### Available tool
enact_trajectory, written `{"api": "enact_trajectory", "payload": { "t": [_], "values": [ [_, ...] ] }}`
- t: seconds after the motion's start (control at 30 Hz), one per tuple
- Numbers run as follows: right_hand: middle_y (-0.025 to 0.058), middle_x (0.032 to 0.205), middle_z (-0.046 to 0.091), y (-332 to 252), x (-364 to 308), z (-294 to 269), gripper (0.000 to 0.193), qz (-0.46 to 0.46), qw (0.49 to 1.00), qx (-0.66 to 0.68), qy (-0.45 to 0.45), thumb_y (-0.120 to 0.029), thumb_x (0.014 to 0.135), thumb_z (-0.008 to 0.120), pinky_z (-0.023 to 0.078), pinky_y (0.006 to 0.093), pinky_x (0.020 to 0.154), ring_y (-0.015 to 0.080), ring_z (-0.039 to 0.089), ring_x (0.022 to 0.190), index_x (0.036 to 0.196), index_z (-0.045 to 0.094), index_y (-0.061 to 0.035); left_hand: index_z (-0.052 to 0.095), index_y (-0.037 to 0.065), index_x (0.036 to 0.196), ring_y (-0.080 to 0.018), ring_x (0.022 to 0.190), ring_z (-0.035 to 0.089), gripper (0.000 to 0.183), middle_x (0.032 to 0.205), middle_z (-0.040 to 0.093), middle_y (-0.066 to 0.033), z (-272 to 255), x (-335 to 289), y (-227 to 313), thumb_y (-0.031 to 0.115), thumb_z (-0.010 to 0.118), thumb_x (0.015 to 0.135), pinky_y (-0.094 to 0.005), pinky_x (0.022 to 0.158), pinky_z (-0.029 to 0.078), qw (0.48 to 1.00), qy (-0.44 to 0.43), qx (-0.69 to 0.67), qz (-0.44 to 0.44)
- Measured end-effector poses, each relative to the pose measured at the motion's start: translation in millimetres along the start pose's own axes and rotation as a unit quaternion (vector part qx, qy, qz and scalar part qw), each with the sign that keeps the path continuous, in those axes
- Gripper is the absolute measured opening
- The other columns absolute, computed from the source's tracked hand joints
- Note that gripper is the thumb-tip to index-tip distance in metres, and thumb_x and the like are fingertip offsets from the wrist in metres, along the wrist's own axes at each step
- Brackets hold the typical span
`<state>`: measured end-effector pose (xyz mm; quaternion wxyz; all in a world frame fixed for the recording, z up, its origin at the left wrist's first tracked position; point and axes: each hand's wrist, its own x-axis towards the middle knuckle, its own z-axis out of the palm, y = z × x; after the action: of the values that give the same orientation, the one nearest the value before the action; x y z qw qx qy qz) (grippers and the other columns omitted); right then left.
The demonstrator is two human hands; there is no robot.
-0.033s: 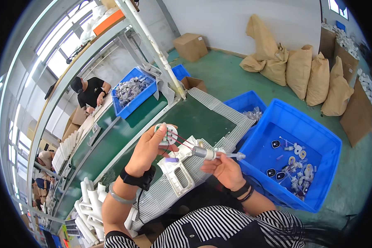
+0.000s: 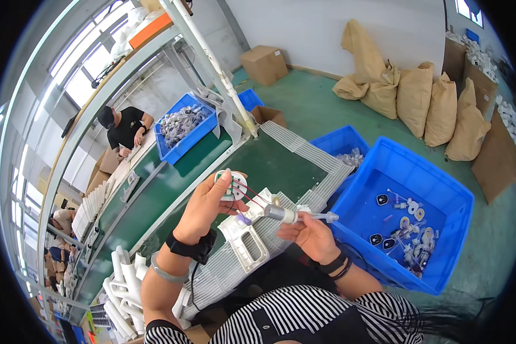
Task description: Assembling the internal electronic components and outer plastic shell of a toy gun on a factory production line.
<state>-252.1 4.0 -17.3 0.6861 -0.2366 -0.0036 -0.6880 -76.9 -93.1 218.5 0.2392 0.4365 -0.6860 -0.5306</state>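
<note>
In hands (image 2: 202, 205) (image 2: 313, 237), disc (image 2: 239, 188) left, motor (image 2: 274, 212) right (wires (image 2: 257, 195) between)

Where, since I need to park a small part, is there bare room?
Bare green worktop lies beyond the left hand, bordered by white ribbed strips. Green floor is open between the blue bin and tan sacks. Crowded: around the white housing and among the white tubes.
</note>
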Motion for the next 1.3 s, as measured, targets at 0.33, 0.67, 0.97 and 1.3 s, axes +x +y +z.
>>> {"api": "enact_trajectory", "payload": {
  "t": [0.33, 0.67, 0.97, 1.3],
  "values": [
    [0.0133, 0.105, 0.073, 0, -1, 16, 0.048, 0.416, 0.835, -0.351, -0.079, -0.036, 0.11, 0.041, 0.059, 0.0297, 0.076, 0.0197, 0.073, 0.093, 0.116, 0.068, 0.0033, 0.047, 0.007, 0.144, -0.0124, 0.044, 0.056, 0.049, 0.101, 0.071, -0.0176, 19, -11, 25, 0.041, 0.033, 0.111, -0.022, 0.041, 0.047, 0.995, -0.096, -0.036, -0.013],
    [0.0072, 0.12, 0.062, -24, 28, 33, 0.037, -0.087, 0.791, -0.605, -0.02, -0.016, 0.096, 0.069, 0.048, 0.0349, 0.092, 0.0177, 0.058, 0.113, 0.129, 0.058, -0.0042, 0.051, 0.003, 0.141, -0.0025, 0.039, 0.043, 0.05, 0.096, 0.073, -0.0105, 21, -22, 26, 0.041, 0.039, 0.111, -0.0157, 0.037, 0.036, 0.993, -0.098, 0.05, 0.035],
    [0.0005, 0.088, 0.062, -6, 48, 17, 0.042, 0.061, 0.855, -0.513, -0.048, -0.023, 0.093, 0.075, 0.046, 0.0263, 0.071, 0.0079, 0.055, 0.079, 0.127, 0.062, -0.0024, 0.057, 0.006, 0.136, -0.0011, 0.066, 0.053, 0.046, 0.091, 0.072, -0.0026, -2, -27, 14, 0.041, 0.044, 0.11, -0.0195, 0.054, 0.037, 0.979, -0.039, 0.176, 0.091],
    [0.0134, 0.083, 0.068, -53, 14, 92, 0.039, -0.123, 0.537, -0.835, 0.013, -0.033, 0.089, 0.073, 0.05, 0.0435, 0.063, 0.0335, 0.067, 0.074, 0.115, 0.065, -0.0052, 0.062, 0.002, 0.127, -0.0077, 0.082, 0.059, 0.041, 0.103, 0.067, -0.005, -20, -22, -21, 0.036, 0.047, 0.109, -0.0247, 0.072, 0.046, 0.964, 0.056, 0.258, 0.033]
  ]
}}
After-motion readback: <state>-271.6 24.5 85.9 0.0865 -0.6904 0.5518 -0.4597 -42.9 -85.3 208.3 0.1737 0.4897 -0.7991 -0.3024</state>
